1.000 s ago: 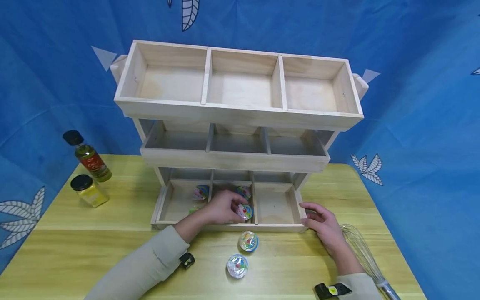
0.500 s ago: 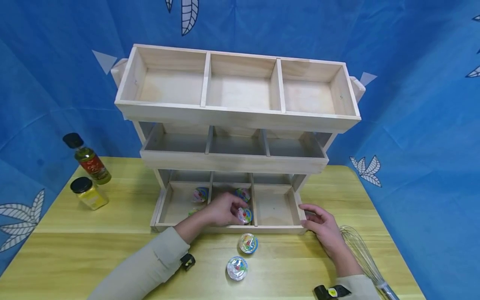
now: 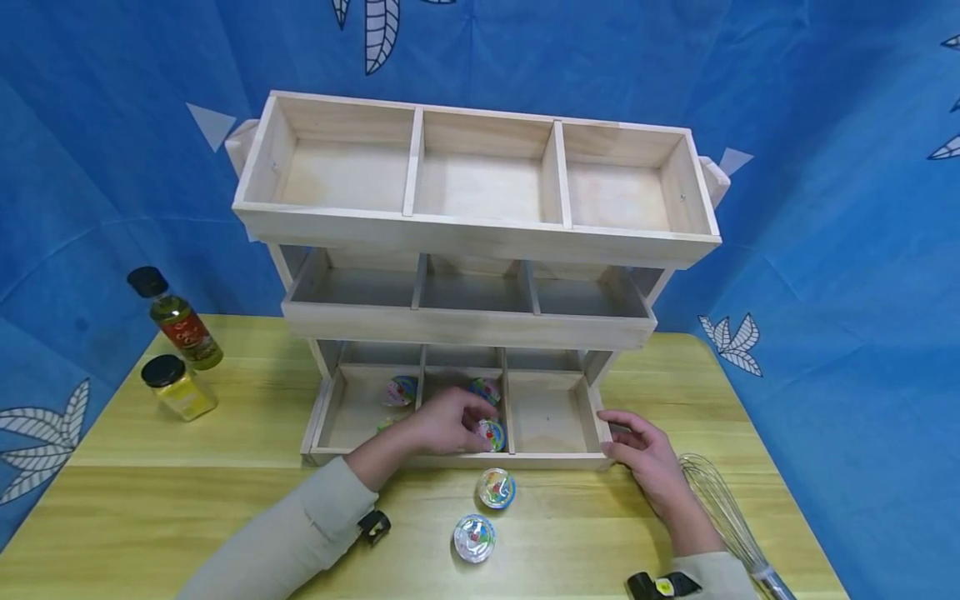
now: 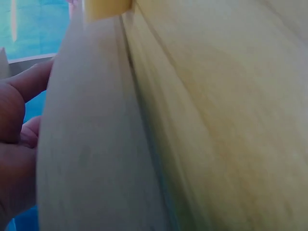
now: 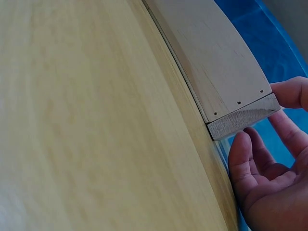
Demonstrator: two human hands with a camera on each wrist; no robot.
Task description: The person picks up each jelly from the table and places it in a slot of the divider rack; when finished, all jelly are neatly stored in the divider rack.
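Observation:
In the head view my left hand (image 3: pixel 448 423) reaches over the front board of the wooden rack's bottom tray (image 3: pixel 558 460). Its thumb and fingers pinch a small jelly cup (image 3: pixel 492 433) with a bright printed lid in the middle compartment, the fingers covering part of it. Behind it lies another jelly cup (image 3: pixel 484 388). In the left wrist view the front board (image 4: pixel 91 130) hides the fingertips and the cup. My right hand (image 3: pixel 647 454) touches the tray's right end with loosely bent fingers; the right wrist view shows fingertips at the board's corner (image 5: pixel 245 118).
Two jelly cups (image 3: pixel 497 488) (image 3: pixel 474 537) lie on the table before the rack. A jelly cup (image 3: pixel 401 390) sits in the left compartment, with a greenish thing (image 3: pixel 387 422) partly hidden. A whisk (image 3: pixel 723 512) lies right; an oil bottle (image 3: pixel 183 325) and yellow jar (image 3: pixel 180 387) stand left.
The cup at my left hand sits slightly lower and more under the fingers than before. My right hand stays at the tray's end; the view has shifted slightly.

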